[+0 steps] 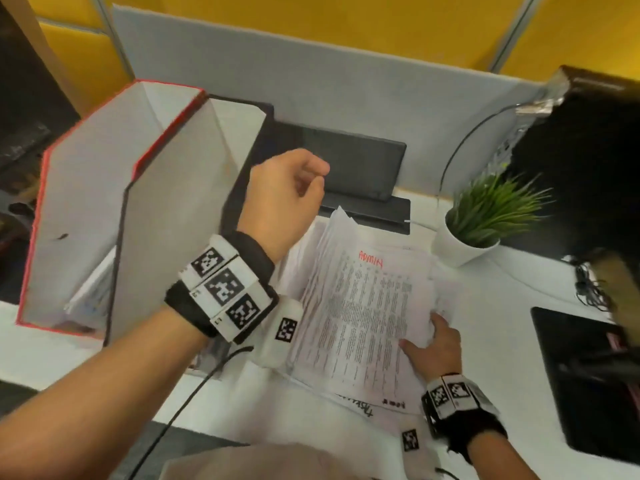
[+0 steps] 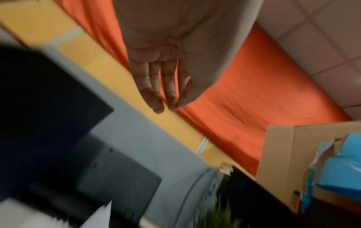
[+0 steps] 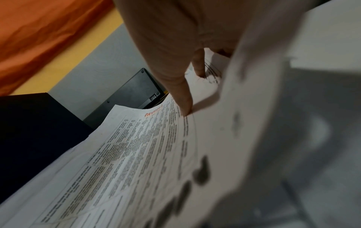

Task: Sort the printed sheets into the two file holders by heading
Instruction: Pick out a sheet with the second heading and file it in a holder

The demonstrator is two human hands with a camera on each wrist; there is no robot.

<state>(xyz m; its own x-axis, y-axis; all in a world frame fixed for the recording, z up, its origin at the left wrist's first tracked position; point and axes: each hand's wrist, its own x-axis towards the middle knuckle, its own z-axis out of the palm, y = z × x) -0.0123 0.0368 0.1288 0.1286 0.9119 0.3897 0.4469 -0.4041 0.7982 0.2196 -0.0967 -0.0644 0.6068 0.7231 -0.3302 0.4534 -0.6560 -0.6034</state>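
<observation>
A stack of printed sheets lies on the white desk, and its top sheet is headed "ADMIN" in red. My right hand is at that sheet's right edge; its thumb presses on top and a finger touches just behind, pinching the edge, which curls up slightly. My left hand hovers above the stack's far end with loosely relaxed fingers, holding nothing. At the left stand a red-edged file holder, with sheets inside, and a black-edged file holder beside it.
A potted plant stands right of the stack. A black device leans on the grey partition behind it. A black pad lies at the right edge. A cardboard box shows beyond the partition.
</observation>
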